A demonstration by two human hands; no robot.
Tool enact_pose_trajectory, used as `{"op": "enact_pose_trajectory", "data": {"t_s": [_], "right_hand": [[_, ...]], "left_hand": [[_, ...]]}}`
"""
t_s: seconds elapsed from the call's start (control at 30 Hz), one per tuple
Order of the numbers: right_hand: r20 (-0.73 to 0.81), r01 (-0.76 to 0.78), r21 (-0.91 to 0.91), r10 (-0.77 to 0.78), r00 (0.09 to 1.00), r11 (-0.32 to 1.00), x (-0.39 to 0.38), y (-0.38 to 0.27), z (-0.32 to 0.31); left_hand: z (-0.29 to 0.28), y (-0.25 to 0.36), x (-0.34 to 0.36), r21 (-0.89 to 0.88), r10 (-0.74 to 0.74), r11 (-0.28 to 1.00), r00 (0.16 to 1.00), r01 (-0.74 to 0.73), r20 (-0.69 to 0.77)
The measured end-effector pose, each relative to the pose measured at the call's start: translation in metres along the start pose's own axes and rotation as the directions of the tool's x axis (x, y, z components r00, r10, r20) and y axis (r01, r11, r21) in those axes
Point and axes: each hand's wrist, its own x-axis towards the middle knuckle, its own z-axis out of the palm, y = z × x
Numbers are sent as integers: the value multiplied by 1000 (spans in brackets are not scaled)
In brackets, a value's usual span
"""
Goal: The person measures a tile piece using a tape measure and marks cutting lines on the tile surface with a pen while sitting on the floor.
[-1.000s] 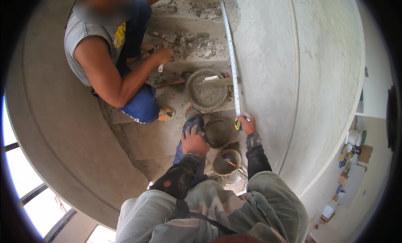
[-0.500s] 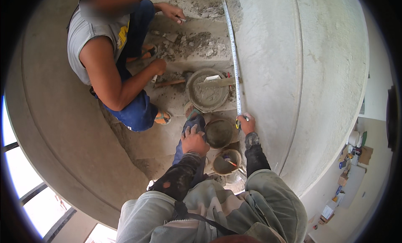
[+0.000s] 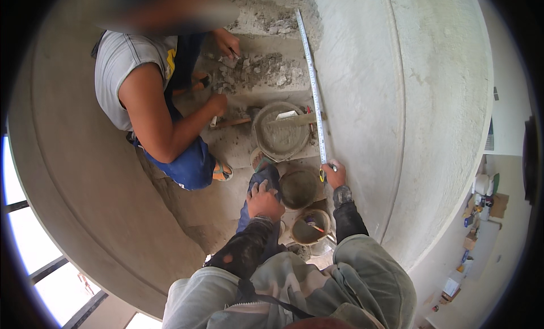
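While the right hand (image 3: pixel 334 175) grasps the tape measure (image 3: pixel 322 175) by its case, the pale blade (image 3: pixel 312 74) reaches far and slightly left, long axis beside the right-side wall (image 3: pixel 362 102). Left hand (image 3: pixel 264 203), farther off, rests fingers-spread on a trouser leg (image 3: pixel 267 175), grasping nothing visible.

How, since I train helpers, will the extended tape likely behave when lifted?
The tape should be fairly stiff, running nearly straight from the right hand. Being long and narrow, it might bend if unsupported. It is probably light, as that hand alone grips it.
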Motion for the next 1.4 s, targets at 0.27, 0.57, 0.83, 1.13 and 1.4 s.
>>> {"op": "enact_pose_trajectory", "data": {"t_s": [0.27,0.57,0.83,1.13,1.4], "right_hand": [[3,19,9,-19,1000,1000,-4,-6,1],[13,17,-17,-17,1000,1000,-9,-9,-2],[11,3,18,-3,1000,1000,-14,-4,-4],[20,-22,0,22,1000,1000,-11,6,-2],[14,-30,-5,30,999,1000,-10,11,1]], "left_hand": [[3,-4,-2,9,2,1000,1000,-2,0],[7,-5,-4,-11,5,1000,1000,-4,19],[12,-7,-4,3,1,1000,1000,-1,-2],[19,-12,-3,-1,-10,1000,1000,10,-13],[15,-16,-5,-12,0,1000,1000,0,1]]}}
